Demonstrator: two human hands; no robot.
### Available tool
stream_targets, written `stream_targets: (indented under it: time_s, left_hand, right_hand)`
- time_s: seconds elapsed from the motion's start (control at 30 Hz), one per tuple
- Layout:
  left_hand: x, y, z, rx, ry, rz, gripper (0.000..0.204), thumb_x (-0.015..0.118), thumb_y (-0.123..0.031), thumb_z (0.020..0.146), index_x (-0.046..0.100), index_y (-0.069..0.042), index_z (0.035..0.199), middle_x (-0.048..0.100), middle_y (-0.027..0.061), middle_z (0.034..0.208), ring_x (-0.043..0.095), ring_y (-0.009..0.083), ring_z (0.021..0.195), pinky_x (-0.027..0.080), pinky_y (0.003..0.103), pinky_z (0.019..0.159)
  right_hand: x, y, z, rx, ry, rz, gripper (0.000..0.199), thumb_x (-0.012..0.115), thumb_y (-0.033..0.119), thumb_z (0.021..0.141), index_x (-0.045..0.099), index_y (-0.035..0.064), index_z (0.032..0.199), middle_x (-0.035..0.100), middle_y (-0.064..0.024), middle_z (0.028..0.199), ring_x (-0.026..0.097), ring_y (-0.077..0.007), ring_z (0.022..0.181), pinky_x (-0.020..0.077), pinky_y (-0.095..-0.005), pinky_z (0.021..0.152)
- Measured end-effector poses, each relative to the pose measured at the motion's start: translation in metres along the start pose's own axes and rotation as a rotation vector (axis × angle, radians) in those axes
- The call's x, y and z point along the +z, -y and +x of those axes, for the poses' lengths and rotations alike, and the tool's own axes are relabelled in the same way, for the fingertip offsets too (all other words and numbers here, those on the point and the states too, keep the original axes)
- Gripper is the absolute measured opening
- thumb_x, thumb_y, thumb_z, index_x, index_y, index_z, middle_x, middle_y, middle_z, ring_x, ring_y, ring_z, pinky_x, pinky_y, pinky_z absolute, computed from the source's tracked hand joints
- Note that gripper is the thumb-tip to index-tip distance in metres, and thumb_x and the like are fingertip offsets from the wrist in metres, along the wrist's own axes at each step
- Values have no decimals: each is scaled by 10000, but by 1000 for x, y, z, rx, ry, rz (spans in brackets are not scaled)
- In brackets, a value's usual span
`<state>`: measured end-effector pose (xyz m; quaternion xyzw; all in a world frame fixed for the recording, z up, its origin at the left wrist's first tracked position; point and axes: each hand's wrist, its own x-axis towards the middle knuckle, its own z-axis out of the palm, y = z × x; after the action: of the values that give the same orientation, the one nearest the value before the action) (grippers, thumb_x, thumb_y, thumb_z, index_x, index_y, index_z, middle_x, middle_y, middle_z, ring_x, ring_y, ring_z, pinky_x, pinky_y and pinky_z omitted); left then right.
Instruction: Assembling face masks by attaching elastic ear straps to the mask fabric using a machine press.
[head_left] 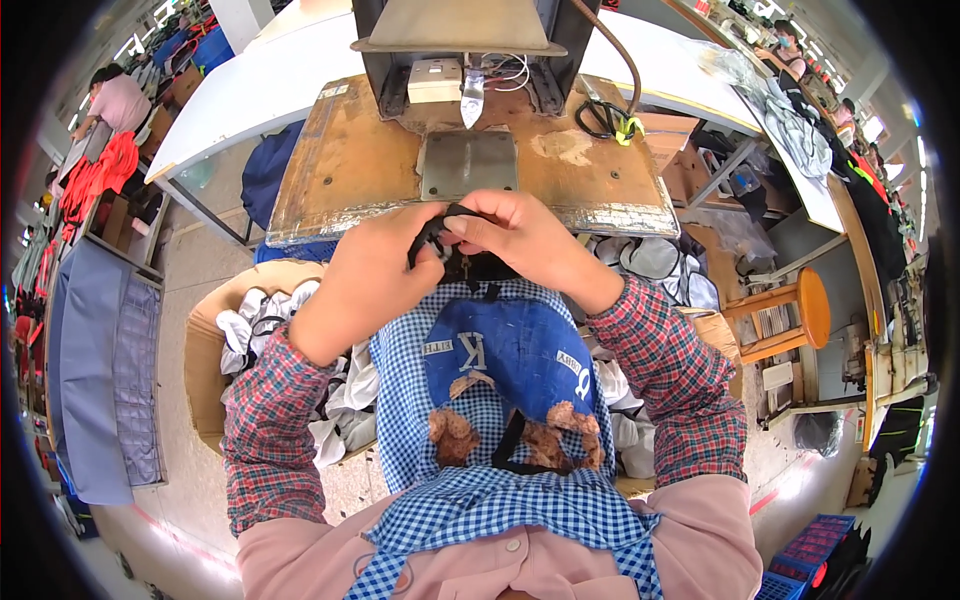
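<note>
Both hands meet at the near edge of a worn wooden machine table (340,150), pinching a short black fabric strip (430,236). My left hand (385,265) has its fingers curled round the strip's lower left part. Thumb and forefinger of my right hand (515,235) press on its upper right part. Where the strip ends is hidden by the fingers. Just beyond the hands lies a grey metal plate (468,165) set into the table, with a pointed machine part (472,100) hanging above it.
Scissors with black handles (603,118) lie at the table's right. A cardboard box (210,310) of white and black fabric pieces stands on the left; more such pieces (660,265) lie on the right. A wooden stool (812,308) is farther right. Other people (120,98) sit in the background.
</note>
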<state>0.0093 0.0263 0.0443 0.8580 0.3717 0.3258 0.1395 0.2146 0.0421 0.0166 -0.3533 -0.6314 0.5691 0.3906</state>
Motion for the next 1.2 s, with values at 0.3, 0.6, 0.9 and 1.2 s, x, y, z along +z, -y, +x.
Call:
stream_targets:
  time_s: [0.3,0.6,0.9,1.2]
  left_hand:
    - [-4,25,10,-193,326,-575,161,539,-127,953,592,6,1028,500,-23,757,401,48,667,360,229,570]
    - [2,32,24,-157,382,-511,176,529,-184,973,569,-13,988,474,-22,737,401,48,673,362,233,573]
    - [7,49,43,-296,326,-471,228,554,-199,985,612,-22,1117,540,-76,832,441,14,717,388,182,613]
    - [12,50,74,-441,123,-557,298,614,-241,925,651,-5,1103,597,-41,821,478,23,711,387,203,589]
  right_hand:
    - [-9,5,-12,-58,60,-65,212,583,196,966,646,-4,928,681,-13,817,545,-47,680,464,-221,625]
    - [-17,2,-12,95,-34,51,225,570,205,974,617,-15,985,688,-68,864,655,-111,773,544,-250,681]
    - [-25,-7,9,116,-213,273,220,583,235,962,607,24,1021,649,-54,874,652,-143,799,564,-278,684]
    - [-32,-6,35,53,-323,458,211,581,221,954,606,17,1001,636,-49,872,634,-142,775,560,-285,664]
